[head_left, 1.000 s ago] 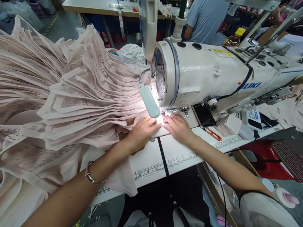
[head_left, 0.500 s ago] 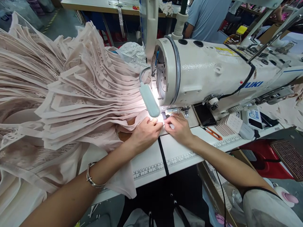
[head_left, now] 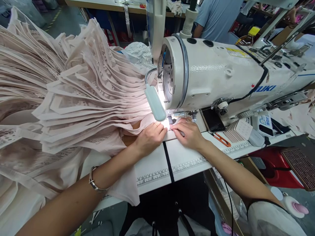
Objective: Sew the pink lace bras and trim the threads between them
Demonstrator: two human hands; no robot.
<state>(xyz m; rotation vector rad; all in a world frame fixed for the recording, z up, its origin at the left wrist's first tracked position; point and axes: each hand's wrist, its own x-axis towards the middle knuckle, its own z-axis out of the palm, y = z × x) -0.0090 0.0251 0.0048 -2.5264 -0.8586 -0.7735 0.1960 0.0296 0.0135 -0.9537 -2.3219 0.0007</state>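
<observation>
My left hand is closed in a pinch on the edge of pale pink fabric, just below the lit sewing area. Close on its right, my right hand is also pinched, its fingertips almost meeting the left ones. Glare and the fingers hide what it grips; a small grey piece shows under its fingers. Above both hands is the head of a white sewing machine, its needle hidden behind a pale green lamp. The pink fabric runs leftward into a large layered pile of lace-trimmed garments.
A black strip crosses the white table with printed rulers. Right of my hands lie a dark phone, an orange-handled cutter and stacked pale cards. A person in blue is beyond the machine.
My right hand's fingers have shifted slightly, and the grey piece under them shows differently. My left hand stays pinched in nearly the same place. The view has shifted a little.
</observation>
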